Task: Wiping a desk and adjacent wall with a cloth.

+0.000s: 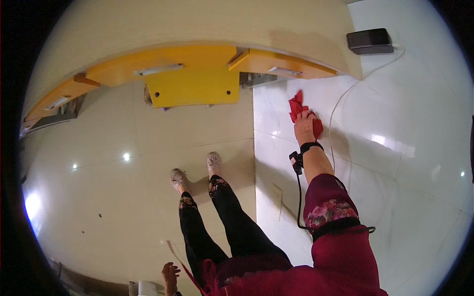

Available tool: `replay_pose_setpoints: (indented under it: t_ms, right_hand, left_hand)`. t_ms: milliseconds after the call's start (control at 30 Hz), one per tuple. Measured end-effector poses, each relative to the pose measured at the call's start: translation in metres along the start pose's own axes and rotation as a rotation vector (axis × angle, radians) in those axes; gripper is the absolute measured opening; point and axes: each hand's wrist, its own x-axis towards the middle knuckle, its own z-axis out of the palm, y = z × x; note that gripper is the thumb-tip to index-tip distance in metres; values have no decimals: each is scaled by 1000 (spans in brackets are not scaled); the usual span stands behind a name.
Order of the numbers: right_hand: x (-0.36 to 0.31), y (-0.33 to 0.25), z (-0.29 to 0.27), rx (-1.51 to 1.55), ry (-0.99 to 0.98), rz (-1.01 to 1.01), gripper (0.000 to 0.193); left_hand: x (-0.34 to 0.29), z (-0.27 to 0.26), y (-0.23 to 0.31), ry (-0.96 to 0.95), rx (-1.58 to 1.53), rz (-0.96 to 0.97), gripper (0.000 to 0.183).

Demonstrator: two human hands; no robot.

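Note:
My right arm reaches out to the white tiled wall (365, 177), and my right hand (304, 129) presses a crumpled red cloth (317, 129) against it. The fingers bend over the cloth, and part of it sticks out past the fingertips. A black strap with a small device goes round that wrist. Low at the left of my body hangs my left hand (170, 276), its fingers loosely bent and apart, with nothing visible in them. It is away from the counter and the wall.
A beige countertop (197, 24) with yellow drawer fronts (197, 89) runs along the far side, some standing out. A black box (370, 41) with a white cord (340, 101) is by the wall. A socket plate (277, 197) sits lower. Small dark bits (100, 215) lie on the floor.

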Motion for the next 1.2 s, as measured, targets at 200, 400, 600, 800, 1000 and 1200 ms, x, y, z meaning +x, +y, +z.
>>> replay_pose_setpoints:
  t_ms: [200, 400, 600, 800, 1000, 1200]
  right_hand:
    - [-58, -16, -62, 1097, -527, -98, 27]
    - [-67, -78, -49, 1176, -329, -403, 23]
    - [-78, -105, -48, 1149, -306, -257, 26]
    - [-59, -127, 7, 945, -318, -396, 24]
    - [54, -91, 13, 253, 240, -186, 26]
    - [144, -64, 34, 95, 214, 51, 33]
  left_hand:
    - [-15, 5, 26, 57, -23, 34, 26]
    - [-22, 53, 36, -43, -145, 135, 25]
    - [-13, 62, 25, -83, -70, 30, 29]
    - [13, 56, 2, -107, -103, -57, 27]
    - [21, 28, -94, 9, -83, -314, 23]
    - [34, 5, -188, -64, -26, -326, 40]
